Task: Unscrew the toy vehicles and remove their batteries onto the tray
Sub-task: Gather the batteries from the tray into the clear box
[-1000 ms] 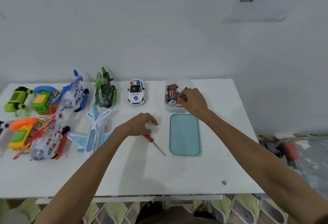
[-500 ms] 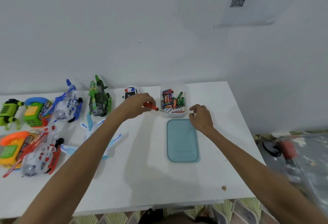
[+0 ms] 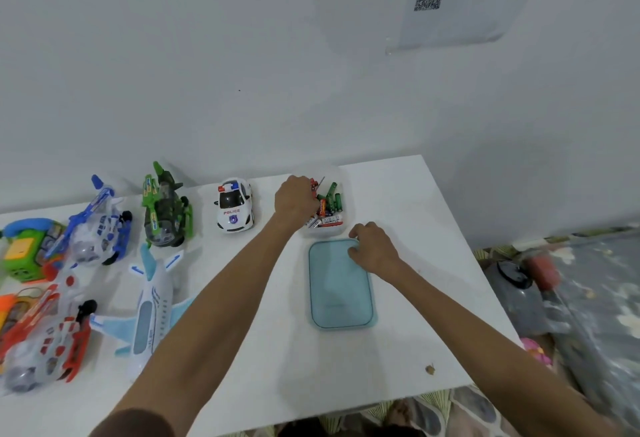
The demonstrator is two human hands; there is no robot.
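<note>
My left hand (image 3: pixel 296 201) grips a red-handled screwdriver (image 3: pixel 314 186) over a clear tub (image 3: pixel 341 227) holding several batteries (image 3: pixel 330 202); the metal tip pokes out past my knuckles. My right hand (image 3: pixel 372 248) sits on the far right corner of the flat teal tray (image 3: pixel 341 294), with fingers curled over its far edge and thumb on top. A white police car (image 3: pixel 233 208), a green toy vehicle (image 3: pixel 166 208), a blue helicopter (image 3: pixel 100 228), a white and blue airplane (image 3: pixel 149 305) and a red helicopter (image 3: pixel 45 343) lie to the left.
A green and orange toy phone (image 3: pixel 24 249) sits at the far left edge. The white table (image 3: pixel 398 350) ends close to the tray on the right, and a small crumb (image 3: pixel 430 369) lies near its front right corner. Cluttered floor lies beyond the right edge.
My left hand picked up the screwdriver from the table and carried it to the battery tub. My right hand left the tub and came down onto the teal tray's corner.
</note>
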